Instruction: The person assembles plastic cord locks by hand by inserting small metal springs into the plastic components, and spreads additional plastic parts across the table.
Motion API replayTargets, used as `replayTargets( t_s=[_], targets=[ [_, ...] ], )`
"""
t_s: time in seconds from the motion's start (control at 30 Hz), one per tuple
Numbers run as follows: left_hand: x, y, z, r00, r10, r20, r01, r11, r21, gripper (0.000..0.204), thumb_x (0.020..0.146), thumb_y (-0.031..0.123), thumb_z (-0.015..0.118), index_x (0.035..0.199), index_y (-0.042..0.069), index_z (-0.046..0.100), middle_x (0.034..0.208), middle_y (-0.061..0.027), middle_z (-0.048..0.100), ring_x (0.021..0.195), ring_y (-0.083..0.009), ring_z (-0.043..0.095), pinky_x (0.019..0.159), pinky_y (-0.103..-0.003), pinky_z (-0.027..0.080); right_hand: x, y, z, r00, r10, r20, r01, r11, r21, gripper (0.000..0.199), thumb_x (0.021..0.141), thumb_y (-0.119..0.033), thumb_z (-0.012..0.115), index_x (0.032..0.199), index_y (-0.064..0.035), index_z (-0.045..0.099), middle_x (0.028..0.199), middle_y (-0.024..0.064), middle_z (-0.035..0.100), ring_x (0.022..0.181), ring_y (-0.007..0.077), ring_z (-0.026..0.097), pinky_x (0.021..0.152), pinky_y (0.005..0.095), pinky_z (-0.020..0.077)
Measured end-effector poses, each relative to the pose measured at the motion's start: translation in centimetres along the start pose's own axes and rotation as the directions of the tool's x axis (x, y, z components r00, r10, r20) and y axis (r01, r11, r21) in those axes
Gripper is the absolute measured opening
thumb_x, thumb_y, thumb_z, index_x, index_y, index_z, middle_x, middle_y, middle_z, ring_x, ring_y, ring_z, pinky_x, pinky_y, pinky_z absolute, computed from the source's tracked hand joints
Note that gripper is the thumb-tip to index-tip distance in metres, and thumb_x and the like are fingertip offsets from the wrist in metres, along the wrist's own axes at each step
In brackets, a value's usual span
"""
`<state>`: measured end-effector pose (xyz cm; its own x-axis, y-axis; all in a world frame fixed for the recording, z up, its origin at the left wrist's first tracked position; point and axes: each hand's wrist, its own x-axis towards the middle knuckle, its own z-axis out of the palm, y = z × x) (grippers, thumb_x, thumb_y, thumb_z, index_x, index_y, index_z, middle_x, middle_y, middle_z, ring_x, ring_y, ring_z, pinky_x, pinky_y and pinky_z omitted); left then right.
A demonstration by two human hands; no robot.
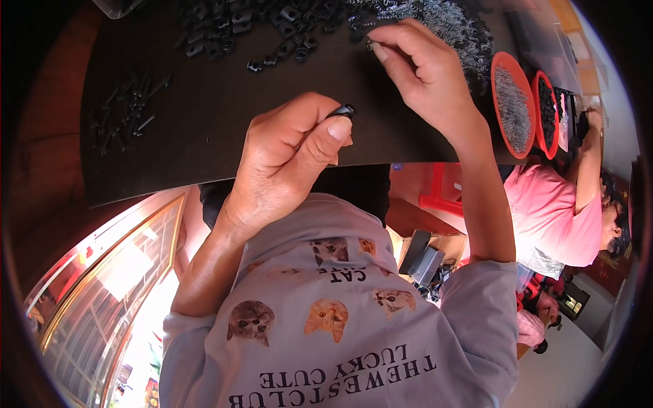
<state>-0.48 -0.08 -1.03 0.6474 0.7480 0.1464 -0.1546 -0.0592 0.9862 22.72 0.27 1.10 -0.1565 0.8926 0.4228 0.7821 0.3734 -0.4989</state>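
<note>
My left hand point(289, 153) is closed above the table's near edge. Between its thumb and forefinger sits a small black part point(345, 110), its rounded end sticking out and the rest hidden. My right hand point(432, 75) reaches farther out, thumb and forefinger pinched together over the edge of the piles. A tiny glint shows at those fingertips, too small to name. Beside that hand spreads a heap of small silvery metal pieces point(452, 30). Loose black parts point(279, 20) with holes lie in a pile at the table's far side.
Thin dark rod-like pieces point(129, 112) are scattered on the left of the dark table point(224, 122). At the right edge stand a red bowl point(498, 64) of silvery pieces and another red bowl point(540, 78) of black ones. A person in pink point(554, 211) works beyond them.
</note>
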Motion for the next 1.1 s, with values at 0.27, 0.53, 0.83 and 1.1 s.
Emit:
replayTargets(
  t_s=[0.27,0.53,0.83,1.1],
  targets=[
    [-0.1,-0.3,-0.1,1.000,-0.002,0.006,0.002,1.000,-0.011,0.024,0.103,0.020,0.052,0.094,-0.001,0.062,0.085,-0.0045,0.063,0.069,-0.0070,0.056,0.064,-0.022,0.049,-0.8,2.0,-2.2,0.980,0.189,-0.064,-0.200,0.923,-0.329,0.018,0.089,-0.021,0.066,0.104,-0.0101,0.067,0.093,0.0073,0.062,0.076,0.0303,0.065,0.067,0.0396,0.0527],
    [0.1,0.0,0.1,1.000,-0.030,-0.011,0.030,0.999,-0.014,0.025,0.103,0.021,0.053,0.093,0.000,0.062,0.084,-0.0036,0.063,0.068,-0.0067,0.056,0.063,-0.022,0.049,-0.1,1.6,-1.5,0.990,0.129,0.062,-0.101,0.938,-0.331,0.019,0.091,-0.016,0.061,0.108,-0.0098,0.067,0.099,0.0065,0.062,0.084,0.0319,0.065,0.071,0.0426,0.0533],
    [0.0,-0.2,0.0,1.000,-0.016,-0.004,0.016,1.000,-0.009,0.025,0.103,0.022,0.054,0.093,0.001,0.062,0.085,-0.0035,0.063,0.069,-0.0067,0.056,0.062,-0.022,0.048,0.3,1.9,-2.1,0.994,0.097,0.056,-0.076,0.953,-0.292,0.020,0.089,-0.006,0.066,0.109,-0.0046,0.065,0.093,0.0077,0.059,0.076,0.0231,0.064,0.069,0.0305,0.0502],
    [0.1,-0.3,0.0,1.000,-0.016,0.010,0.016,1.000,0.002,0.026,0.103,0.023,0.054,0.093,0.001,0.062,0.085,-0.0033,0.063,0.069,-0.0068,0.056,0.063,-0.022,0.049,0.5,1.6,-2.2,0.990,0.087,0.113,-0.031,0.906,-0.423,0.015,0.086,-0.008,0.063,0.102,-0.0087,0.063,0.095,0.0071,0.059,0.081,0.0306,0.064,0.069,0.0409,0.0519]
  ],
)
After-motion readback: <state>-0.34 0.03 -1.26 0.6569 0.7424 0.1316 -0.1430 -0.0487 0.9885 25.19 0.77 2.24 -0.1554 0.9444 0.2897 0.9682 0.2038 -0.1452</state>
